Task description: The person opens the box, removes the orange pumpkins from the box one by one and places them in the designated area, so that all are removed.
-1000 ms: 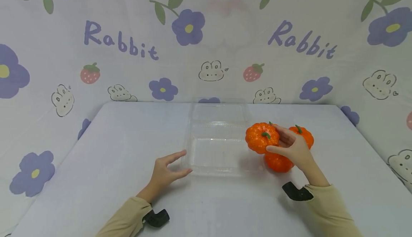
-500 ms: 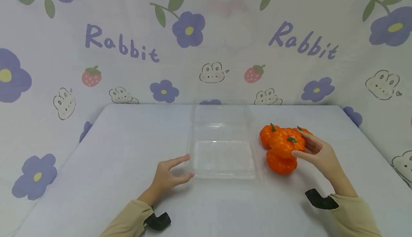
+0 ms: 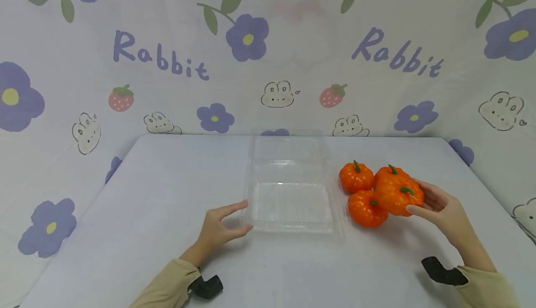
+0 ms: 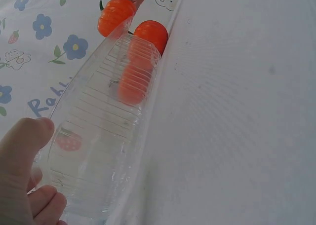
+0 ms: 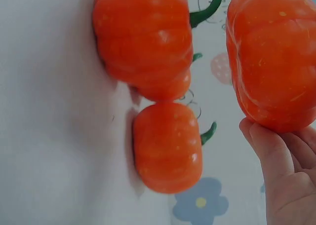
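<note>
My right hand (image 3: 445, 208) grips a small orange toy pumpkin (image 3: 398, 195) with a green stem, between thumb and fingers. The pumpkin (image 5: 276, 57) is held above the table in the right wrist view. Three more pumpkins stand close together on the table: one at the back left (image 3: 355, 177), one in front (image 3: 366, 209), and one behind the held pumpkin (image 3: 389, 173), partly hidden by it. My left hand (image 3: 219, 226) holds the left edge of a clear plastic box (image 3: 289, 226), its thumb (image 4: 37, 131) at the rim in the left wrist view. The box lies with its lid folded back.
The white table (image 3: 176, 173) ends at a cloth backdrop (image 3: 234, 80) printed with flowers, rabbits and strawberries. The box's raised lid (image 3: 286, 147) reaches the table's far edge. The pumpkins stand just right of the box.
My right hand has carried its pumpkin rightward, away from the box and across the other pumpkins, uncovering the back left one. My left hand has stayed at the box's edge.
</note>
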Available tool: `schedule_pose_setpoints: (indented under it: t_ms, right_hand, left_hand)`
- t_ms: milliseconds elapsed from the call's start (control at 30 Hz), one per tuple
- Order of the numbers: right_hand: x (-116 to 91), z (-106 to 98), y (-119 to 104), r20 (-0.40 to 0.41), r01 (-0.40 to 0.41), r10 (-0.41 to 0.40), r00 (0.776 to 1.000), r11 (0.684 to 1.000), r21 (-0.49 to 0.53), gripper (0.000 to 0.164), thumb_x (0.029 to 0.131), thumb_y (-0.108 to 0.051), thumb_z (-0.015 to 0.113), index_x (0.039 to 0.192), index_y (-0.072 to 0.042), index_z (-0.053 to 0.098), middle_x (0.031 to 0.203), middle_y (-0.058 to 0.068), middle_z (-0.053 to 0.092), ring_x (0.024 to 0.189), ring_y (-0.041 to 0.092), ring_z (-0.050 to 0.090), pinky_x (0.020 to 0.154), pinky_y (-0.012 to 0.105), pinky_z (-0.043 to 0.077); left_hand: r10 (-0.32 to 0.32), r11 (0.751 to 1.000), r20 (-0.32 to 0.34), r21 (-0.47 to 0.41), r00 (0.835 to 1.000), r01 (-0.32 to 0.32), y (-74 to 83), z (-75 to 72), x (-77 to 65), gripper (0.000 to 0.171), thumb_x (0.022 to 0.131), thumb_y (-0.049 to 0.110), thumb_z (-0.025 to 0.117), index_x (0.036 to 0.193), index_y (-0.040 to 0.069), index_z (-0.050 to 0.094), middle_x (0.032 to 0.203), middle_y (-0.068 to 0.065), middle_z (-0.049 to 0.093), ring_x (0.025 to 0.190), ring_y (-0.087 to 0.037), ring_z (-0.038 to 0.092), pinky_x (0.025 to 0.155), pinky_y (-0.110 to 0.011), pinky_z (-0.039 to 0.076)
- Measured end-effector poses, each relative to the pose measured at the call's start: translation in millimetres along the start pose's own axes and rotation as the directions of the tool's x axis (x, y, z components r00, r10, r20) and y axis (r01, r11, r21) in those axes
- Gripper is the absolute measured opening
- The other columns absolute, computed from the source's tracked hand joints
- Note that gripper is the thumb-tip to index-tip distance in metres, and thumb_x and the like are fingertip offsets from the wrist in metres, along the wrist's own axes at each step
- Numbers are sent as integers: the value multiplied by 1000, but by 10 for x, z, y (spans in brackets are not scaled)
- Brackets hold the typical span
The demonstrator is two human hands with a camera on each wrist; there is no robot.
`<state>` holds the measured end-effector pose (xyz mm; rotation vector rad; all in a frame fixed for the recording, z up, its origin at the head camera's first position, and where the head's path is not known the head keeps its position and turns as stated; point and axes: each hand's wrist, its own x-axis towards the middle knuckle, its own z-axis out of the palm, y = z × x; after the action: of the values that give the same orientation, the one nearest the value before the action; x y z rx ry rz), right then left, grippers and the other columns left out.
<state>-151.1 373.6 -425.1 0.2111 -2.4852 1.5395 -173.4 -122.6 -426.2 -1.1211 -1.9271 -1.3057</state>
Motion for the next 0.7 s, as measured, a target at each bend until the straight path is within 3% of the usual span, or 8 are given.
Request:
schedule_pose_setpoints:
  t_ms: [100,233,433,600,700]
  right_hand:
    - [-82,-22,-265,38,-7,6,999,1000,6,55,82,-4,65,132,-6,42,119,-11,49,101,-4,50,77,11,44]
    - [-139,-115,-374,83,-49,51,995,999,-18,48,83,-5,63,128,-10,45,110,-22,50,95,-7,51,74,11,45]
    - [-158,-276,-149,142,-94,96,985,995,-19,40,85,-6,60,122,-18,49,104,-22,55,90,-3,56,71,14,47]
    - [-165,-269,-52,204,-149,138,969,988,40,36,86,-4,58,115,-24,49,104,-22,55,90,-2,55,72,14,46]
    - [-178,-244,6,196,-190,178,964,981,44,36,86,-5,59,115,-23,48,103,-23,54,91,-5,53,72,13,45]
  left_hand:
    - [10,1000,-2,2,1000,-10,-12,1,-5,43,53,-9,78,92,-16,61,89,-26,62,80,-38,61,73,-38,51]
    - [12,1000,-5,2,1000,-12,-20,0,-13,42,54,-8,79,92,-16,62,89,-27,62,80,-38,62,73,-37,51]
    - [-14,1000,5,-1,1000,14,-24,5,-17,42,54,-8,79,92,-15,62,90,-26,62,82,-37,62,75,-35,51]
    - [-27,1000,-4,-4,1000,27,-23,-8,-16,42,54,-9,78,93,-14,62,90,-26,62,83,-36,62,77,-32,50]
    - [-46,999,-1,-12,999,46,-14,-6,-19,43,53,-10,78,92,-15,62,91,-26,62,83,-37,61,78,-31,49]
